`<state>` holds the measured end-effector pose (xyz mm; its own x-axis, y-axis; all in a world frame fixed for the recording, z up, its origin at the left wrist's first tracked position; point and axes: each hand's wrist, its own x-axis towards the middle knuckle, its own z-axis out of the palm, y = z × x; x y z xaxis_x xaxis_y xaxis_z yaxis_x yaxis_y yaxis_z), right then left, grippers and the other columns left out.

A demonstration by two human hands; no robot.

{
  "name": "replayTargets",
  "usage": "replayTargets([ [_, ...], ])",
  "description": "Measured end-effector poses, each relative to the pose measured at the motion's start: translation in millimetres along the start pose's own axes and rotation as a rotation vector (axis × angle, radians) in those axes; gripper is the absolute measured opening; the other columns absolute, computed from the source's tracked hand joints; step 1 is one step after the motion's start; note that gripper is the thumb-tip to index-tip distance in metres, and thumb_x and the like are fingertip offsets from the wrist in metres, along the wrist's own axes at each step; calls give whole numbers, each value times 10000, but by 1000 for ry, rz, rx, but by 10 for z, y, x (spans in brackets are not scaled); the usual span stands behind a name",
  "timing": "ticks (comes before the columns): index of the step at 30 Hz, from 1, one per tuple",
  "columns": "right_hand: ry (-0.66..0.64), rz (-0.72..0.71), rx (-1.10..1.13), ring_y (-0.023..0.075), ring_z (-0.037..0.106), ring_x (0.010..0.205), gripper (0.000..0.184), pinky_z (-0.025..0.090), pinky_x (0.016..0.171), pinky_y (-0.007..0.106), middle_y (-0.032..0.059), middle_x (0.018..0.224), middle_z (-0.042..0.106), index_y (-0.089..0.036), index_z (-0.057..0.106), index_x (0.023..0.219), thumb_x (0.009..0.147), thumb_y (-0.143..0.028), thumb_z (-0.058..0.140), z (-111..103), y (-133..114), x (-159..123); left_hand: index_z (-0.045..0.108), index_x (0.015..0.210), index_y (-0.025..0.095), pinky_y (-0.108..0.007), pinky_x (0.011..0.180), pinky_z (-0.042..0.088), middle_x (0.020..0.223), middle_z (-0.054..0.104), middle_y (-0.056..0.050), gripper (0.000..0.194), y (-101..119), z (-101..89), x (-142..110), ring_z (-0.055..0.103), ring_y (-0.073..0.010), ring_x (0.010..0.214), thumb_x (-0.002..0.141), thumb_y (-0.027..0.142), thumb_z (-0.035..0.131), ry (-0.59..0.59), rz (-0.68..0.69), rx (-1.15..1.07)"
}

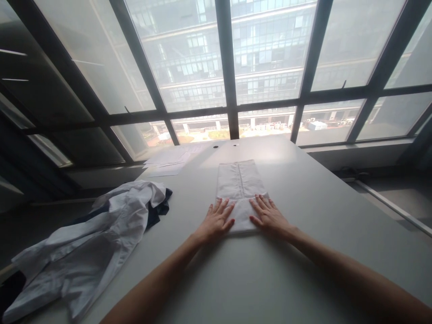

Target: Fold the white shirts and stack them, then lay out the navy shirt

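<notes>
A white garment, perhaps a shirt [240,176], lies folded into a narrow rectangle on the white table [209,279]. A seam or placket runs down the middle of its far half, and a folded flap covers the near half. My left hand [218,219] rests flat on the left edge of that flap, fingers spread. On the right edge, my right hand [268,217] presses down the same way, its fingers stretched out and apart. Neither hand grips the cloth.
Crumpled white garments [101,238] with a dark blue piece [158,209] drape over the table's left edge. Paper sheets [168,159] lie at the far left. Near the far edge is a round cable hole [215,146]. Behind stand large windows with dark frames [227,58].
</notes>
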<state>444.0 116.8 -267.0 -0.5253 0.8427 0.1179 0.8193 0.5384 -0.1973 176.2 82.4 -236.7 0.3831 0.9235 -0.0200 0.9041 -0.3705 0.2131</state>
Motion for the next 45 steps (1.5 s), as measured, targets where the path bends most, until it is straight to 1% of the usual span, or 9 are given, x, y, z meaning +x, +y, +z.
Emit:
replayTargets([
  [7,-20,-256,98,273,161,1558,714,144,1262,481,91,1677,184,-250,277,1618,1017,-617,392,-160,472,25,287,1623,246,-717,1169,43,1698,88,-163,757,341,178,-198,-2,-443,1546,995,653,405,-2,-22,49],
  [11,-17,-275,120,278,173,1555,713,124,1260,515,63,1676,213,-306,262,1618,1000,-603,460,-249,597,0,324,1611,193,-724,1169,19,1681,127,-216,802,468,277,-273,-14,-459,1542,983,687,398,76,32,90],
  [17,10,-257,115,291,163,1560,696,144,1246,548,83,1687,202,-283,298,1612,999,-555,484,-304,535,-55,295,1613,150,-593,1238,127,1656,266,-188,729,543,232,-330,138,-369,1551,1034,587,375,141,240,110],
  [22,26,-239,68,336,298,1510,555,12,1180,715,117,1609,407,-310,465,1527,1009,-510,483,-305,472,-77,402,1558,238,-505,1236,221,1540,471,-120,587,608,104,-356,365,-299,1456,1047,526,420,92,468,66],
  [28,121,-236,-7,380,294,1491,509,34,1153,747,155,1580,433,-282,549,1457,979,-457,561,-342,331,-131,635,1283,269,-546,1223,220,1343,621,-76,330,717,-87,-366,521,-278,1296,1006,436,570,157,397,45],
  [32,166,-343,16,295,506,1312,279,255,1160,567,110,1359,623,-280,709,1220,993,-329,555,-424,268,-160,720,998,222,-547,1200,266,1051,710,-66,234,735,-158,-344,636,-248,1063,1023,375,545,201,325,92],
  [36,135,-303,66,228,624,949,269,442,916,405,79,1005,686,-254,756,1062,1025,-352,508,-468,146,-159,713,790,179,-509,1117,384,823,702,-57,373,693,-203,-307,653,-228,862,1044,329,484,244,180,178],
  [41,44,-300,91,213,609,820,277,445,759,335,83,894,665,-202,748,909,1003,-356,538,-519,-155,-207,730,927,160,-507,1116,383,919,726,-101,314,670,-183,-314,672,-255,919,1036,325,486,283,-25,250],
  [45,-39,-457,239,229,649,886,199,478,852,360,93,945,708,-205,749,1032,955,-318,606,-521,-453,-357,660,1248,140,-597,1115,358,1117,720,-166,350,568,-163,-296,667,-317,1098,1044,334,451,225,-200,212],
])
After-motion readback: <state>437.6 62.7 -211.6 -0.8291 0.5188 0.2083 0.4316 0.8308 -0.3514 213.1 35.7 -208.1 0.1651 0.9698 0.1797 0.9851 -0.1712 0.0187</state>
